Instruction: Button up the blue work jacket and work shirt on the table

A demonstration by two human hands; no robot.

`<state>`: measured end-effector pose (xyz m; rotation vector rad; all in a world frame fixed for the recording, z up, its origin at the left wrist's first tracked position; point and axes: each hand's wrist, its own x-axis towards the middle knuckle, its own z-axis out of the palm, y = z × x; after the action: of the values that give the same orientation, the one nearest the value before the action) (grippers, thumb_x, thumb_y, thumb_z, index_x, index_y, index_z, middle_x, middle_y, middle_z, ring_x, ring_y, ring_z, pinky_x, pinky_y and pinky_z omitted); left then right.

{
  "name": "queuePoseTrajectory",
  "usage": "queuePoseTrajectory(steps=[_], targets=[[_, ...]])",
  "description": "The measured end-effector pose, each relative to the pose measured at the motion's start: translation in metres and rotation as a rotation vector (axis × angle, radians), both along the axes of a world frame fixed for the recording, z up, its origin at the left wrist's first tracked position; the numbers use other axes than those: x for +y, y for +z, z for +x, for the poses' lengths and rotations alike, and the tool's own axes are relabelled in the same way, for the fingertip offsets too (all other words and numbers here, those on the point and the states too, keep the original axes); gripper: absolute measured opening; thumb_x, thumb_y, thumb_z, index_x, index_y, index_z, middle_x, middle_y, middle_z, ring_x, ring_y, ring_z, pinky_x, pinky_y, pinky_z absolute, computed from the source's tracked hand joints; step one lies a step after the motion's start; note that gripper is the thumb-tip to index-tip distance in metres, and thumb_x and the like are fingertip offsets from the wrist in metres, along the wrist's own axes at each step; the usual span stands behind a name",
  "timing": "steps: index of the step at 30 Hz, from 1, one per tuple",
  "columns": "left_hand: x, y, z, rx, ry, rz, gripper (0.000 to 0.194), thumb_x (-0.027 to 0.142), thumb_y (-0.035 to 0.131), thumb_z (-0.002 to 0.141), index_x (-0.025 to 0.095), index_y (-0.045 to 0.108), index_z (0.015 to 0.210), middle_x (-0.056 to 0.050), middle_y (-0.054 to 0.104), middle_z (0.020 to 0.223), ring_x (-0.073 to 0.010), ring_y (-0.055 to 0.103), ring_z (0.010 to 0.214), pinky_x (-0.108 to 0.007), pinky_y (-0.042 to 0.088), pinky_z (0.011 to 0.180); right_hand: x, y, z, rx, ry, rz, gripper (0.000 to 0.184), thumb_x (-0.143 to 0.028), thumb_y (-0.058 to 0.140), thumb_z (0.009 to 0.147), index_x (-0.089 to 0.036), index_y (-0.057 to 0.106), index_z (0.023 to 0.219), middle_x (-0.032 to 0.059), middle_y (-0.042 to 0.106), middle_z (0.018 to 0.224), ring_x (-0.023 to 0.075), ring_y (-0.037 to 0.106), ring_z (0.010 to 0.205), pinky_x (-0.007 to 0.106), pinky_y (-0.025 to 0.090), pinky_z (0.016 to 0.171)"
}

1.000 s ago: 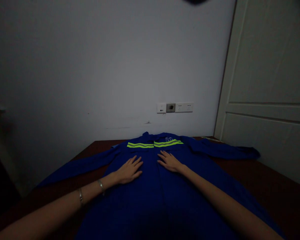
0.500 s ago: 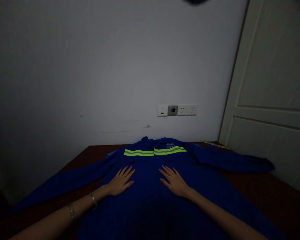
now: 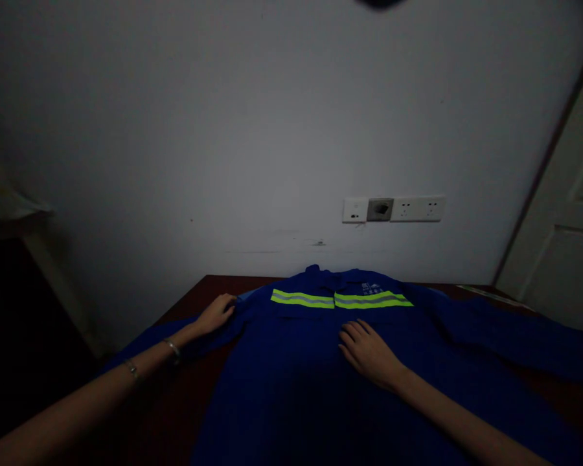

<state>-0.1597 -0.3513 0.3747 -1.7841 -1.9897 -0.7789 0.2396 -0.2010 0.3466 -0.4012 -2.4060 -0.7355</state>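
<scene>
A blue work jacket (image 3: 291, 349) with yellow-green and grey reflective bands (image 3: 374, 300) lies spread front up, collar toward the wall. On its left sleeve, near the shoulder, rests my left hand (image 3: 216, 314), thumb apart from slightly bent fingers; two bracelets circle that wrist. My right hand (image 3: 373, 355) lies open on the jacket's chest, just below the band and right of the front closure. White printing marks the chest above the right band. The lower part of the jacket fades into shadow.
A dark red tabletop (image 3: 187, 388) lies under the jacket. Behind it rises a pale wall (image 3: 272, 129) with a row of sockets (image 3: 415, 209). A white panelled door (image 3: 578, 259) stands at right. Pale cloth (image 3: 10, 200) hangs over something at far left.
My left hand has moved left from the jacket's chest onto the sleeve. My right hand stays on the chest, its fingers closer together. The view has turned left.
</scene>
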Motion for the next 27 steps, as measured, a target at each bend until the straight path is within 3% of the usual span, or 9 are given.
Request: queuePoseTrajectory(steps=[3,5,9,13,18,23,27], targets=[[-0.010,0.005,-0.052,-0.146,0.166,-0.079,0.040,0.032,0.037,0.078,0.010,0.059,0.104,-0.013,0.058,0.112,-0.0234,0.051,0.106,-0.032,0.036,0.093,-0.009,0.009,-0.039,-0.042,0.137,-0.015,0.030,-0.020,0.036,0.086,-0.014,0.057,0.106,0.0141,0.055,0.114,0.0243,0.048,0.110,0.044,0.035,0.097],[-0.017,0.003,-0.073,-0.227,0.159,-0.186,0.038,0.037,0.041,0.076,0.012,0.062,0.096,-0.010,0.062,0.104,-0.0237,0.054,0.099,-0.030,0.039,0.088,-0.019,0.010,-0.072,-0.117,0.220,-0.050,0.033,-0.020,0.038,0.086,-0.014,0.054,0.114,0.0139,0.050,0.123,0.0249,0.043,0.117,0.043,0.033,0.099],[-0.024,-0.002,-0.085,-0.262,-0.031,-0.285,0.040,0.044,0.043,0.074,0.014,0.065,0.088,-0.007,0.066,0.091,-0.0202,0.058,0.083,-0.026,0.041,0.076,-0.044,0.009,-0.137,-0.242,0.352,-0.124,0.042,-0.029,0.037,0.087,-0.014,0.045,0.126,0.0135,0.039,0.135,0.0262,0.032,0.126,0.045,0.026,0.103],[-0.022,-0.007,-0.088,-0.275,-0.028,-0.300,0.037,0.043,0.045,0.071,0.013,0.065,0.078,-0.006,0.065,0.079,-0.0173,0.056,0.070,-0.025,0.039,0.064,-0.061,0.008,-0.184,-0.271,0.373,-0.222,0.049,-0.036,0.036,0.088,-0.012,0.040,0.130,0.0171,0.030,0.140,0.0294,0.025,0.129,0.047,0.022,0.104],[-0.015,-0.002,-0.109,-0.446,-0.026,-0.293,0.031,0.044,0.053,0.063,0.013,0.058,0.062,-0.001,0.055,0.058,-0.0122,0.046,0.055,-0.023,0.035,0.055,-0.064,-0.005,-0.201,-0.310,0.381,-0.351,0.060,-0.045,0.039,0.085,-0.018,0.028,0.138,0.0160,0.012,0.146,0.0327,0.012,0.133,0.053,0.017,0.103],[-0.017,0.023,-0.136,-0.607,0.074,-0.178,0.030,0.043,0.053,0.062,0.013,0.054,0.066,0.001,0.049,0.055,-0.0104,0.041,0.050,-0.022,0.031,0.049,-0.063,-0.016,-0.195,-0.300,0.408,-0.403,0.058,-0.047,0.037,0.086,-0.024,0.025,0.138,0.0129,-0.005,0.147,0.0347,0.002,0.133,0.057,0.013,0.102],[-0.018,0.043,-0.157,-0.525,0.170,-0.100,0.029,0.038,0.045,0.070,0.011,0.054,0.069,0.001,0.049,0.057,-0.0101,0.043,0.054,-0.020,0.032,0.052,-0.062,-0.019,-0.193,-0.285,0.430,-0.432,0.058,-0.048,0.037,0.085,-0.024,0.028,0.137,0.0120,-0.010,0.146,0.0350,-0.002,0.133,0.056,0.011,0.102]])
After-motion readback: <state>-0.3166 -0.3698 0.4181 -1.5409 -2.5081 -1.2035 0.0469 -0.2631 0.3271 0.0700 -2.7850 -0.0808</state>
